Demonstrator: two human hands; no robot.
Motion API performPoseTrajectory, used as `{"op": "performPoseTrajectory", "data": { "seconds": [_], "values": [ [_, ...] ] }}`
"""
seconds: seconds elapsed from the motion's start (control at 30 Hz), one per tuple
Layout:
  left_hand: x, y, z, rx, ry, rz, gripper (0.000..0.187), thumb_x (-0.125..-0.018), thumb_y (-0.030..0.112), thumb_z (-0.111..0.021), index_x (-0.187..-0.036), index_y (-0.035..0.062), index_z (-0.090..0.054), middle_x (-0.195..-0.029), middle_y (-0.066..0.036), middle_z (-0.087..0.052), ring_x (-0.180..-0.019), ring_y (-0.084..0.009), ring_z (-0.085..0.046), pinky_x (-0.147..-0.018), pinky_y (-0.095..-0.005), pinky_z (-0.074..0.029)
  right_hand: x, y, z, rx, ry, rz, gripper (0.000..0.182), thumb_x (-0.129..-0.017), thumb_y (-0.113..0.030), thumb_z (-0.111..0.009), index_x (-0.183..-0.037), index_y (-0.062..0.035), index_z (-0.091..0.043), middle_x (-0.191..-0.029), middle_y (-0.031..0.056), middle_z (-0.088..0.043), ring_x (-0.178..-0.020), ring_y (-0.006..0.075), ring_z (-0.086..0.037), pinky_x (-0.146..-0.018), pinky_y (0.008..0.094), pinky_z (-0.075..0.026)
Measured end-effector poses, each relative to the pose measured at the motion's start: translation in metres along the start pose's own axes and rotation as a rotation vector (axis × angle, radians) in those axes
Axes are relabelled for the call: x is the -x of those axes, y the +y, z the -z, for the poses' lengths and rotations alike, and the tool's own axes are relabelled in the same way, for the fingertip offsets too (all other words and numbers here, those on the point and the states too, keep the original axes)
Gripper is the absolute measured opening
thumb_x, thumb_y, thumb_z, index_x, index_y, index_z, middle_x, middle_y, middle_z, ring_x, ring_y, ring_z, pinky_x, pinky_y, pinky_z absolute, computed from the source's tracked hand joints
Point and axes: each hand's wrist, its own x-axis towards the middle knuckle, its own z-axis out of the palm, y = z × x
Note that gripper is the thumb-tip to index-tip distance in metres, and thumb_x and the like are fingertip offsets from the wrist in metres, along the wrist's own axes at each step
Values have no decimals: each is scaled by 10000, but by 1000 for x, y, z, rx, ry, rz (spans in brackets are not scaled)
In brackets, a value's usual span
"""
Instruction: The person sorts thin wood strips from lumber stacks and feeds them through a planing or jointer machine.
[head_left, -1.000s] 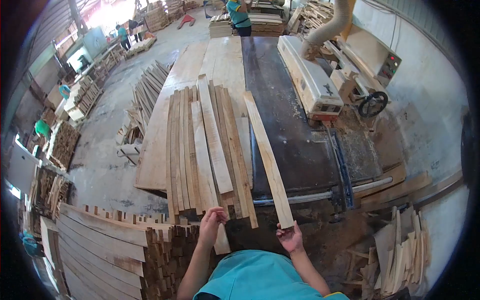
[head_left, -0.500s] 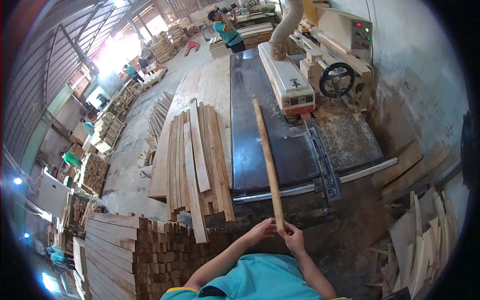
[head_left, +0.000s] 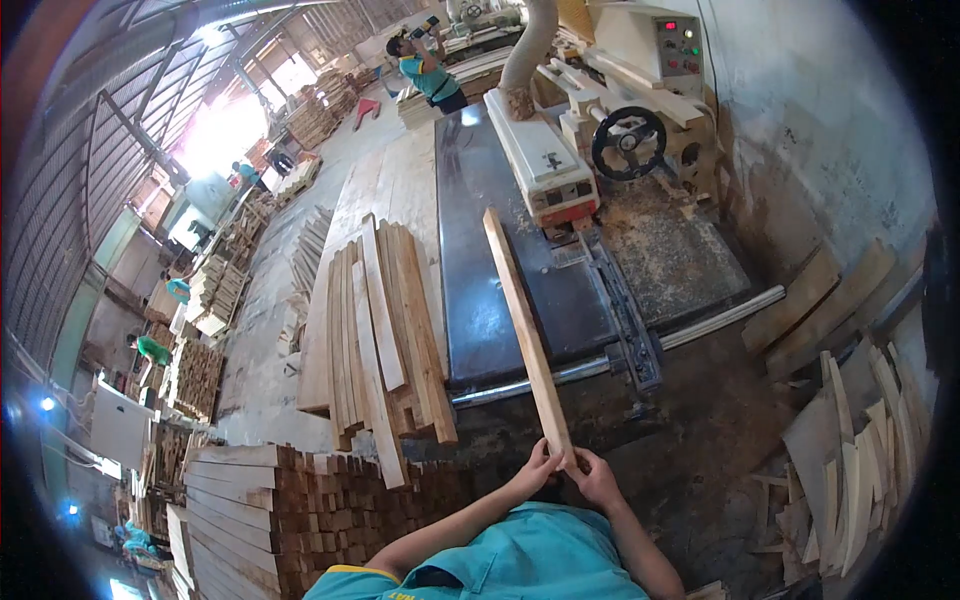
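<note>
A long wooden strip (head_left: 525, 335) points away from me, its far part over the dark metal saw table (head_left: 480, 300). Its near end is between my two hands, close to my body. My left hand (head_left: 537, 470) grips the left side of that end with fingers closed. On the right side, my right hand (head_left: 597, 482) closes around the same end. The machine's white blade housing (head_left: 545, 165), with a black handwheel (head_left: 629, 143) beside it, stands to the right of the strip's far end.
Left of the saw table, several wooden strips (head_left: 385, 330) lie on a plywood surface (head_left: 400, 180). A tall lumber stack (head_left: 300, 520) stands at my lower left. Offcuts (head_left: 850, 460) lean at right, near the wall. Another person (head_left: 430, 75) stands at the back.
The strip has turned about its length, so a broader face now shows. My left hand has closed in on its near end. The camera view has shifted slightly.
</note>
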Motion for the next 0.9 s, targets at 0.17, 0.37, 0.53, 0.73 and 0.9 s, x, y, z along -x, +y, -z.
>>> {"op": "performPoseTrajectory", "data": {
  "seconds": [0.17, 0.37, 0.53, 0.73, 0.9],
  "values": [
    [-17, 23, -6, 37, 97, 87, 843, -988, 497, -636, -1523, 14, -199, -1052, -82, -596, -880, -155, -604, -794, -330, -546, 17, 30, 28, -87, 163, -170, 325, -1003, -202, -637, -1209, 49, -655, -1085, 118, -718, -1020, 172, -669, -883, 313, -530],
    [-92, 27, 3, -24, 127, -6, 838, -985, 482, -647, -1529, 0, -229, -1043, -90, -623, -877, -154, -604, -739, -304, -532, 76, 55, 74, -116, 397, -165, 377, -977, -51, -636, -1339, 8, -549, -1245, 112, -632, -1095, 177, -623, -948, 325, -504],
    [-137, 28, -20, -235, 128, -175, 767, -988, 329, -669, -1515, -36, -247, -1109, -141, -650, -946, -192, -635, -835, -344, -540, 135, 66, 98, -25, 513, -223, 319, -963, -47, -652, -1274, 3, -601, -1116, 98, -677, -1041, 167, -641, -921, 315, -510],
    [-121, 40, -66, -561, 99, -357, 657, -1011, 246, -609, -1478, -45, -251, -1288, -264, -515, -1171, -369, -569, -957, -450, -502, 177, 62, 81, -97, 612, -198, 346, -960, -79, -672, -1280, 29, -599, -1116, 101, -688, -1017, 167, -644, -909, 315, -511],
    [-140, 41, -73, -608, 141, -491, 747, -1034, 311, -556, -1530, -95, -173, -1218, -273, -520, -1100, -386, -568, -936, -466, -492, 178, 67, 72, -169, 630, -225, 374, -958, -76, -668, -1307, 27, -584, -1158, 99, -669, -1017, 167, -635, -922, 314, -501]
  ]
}}
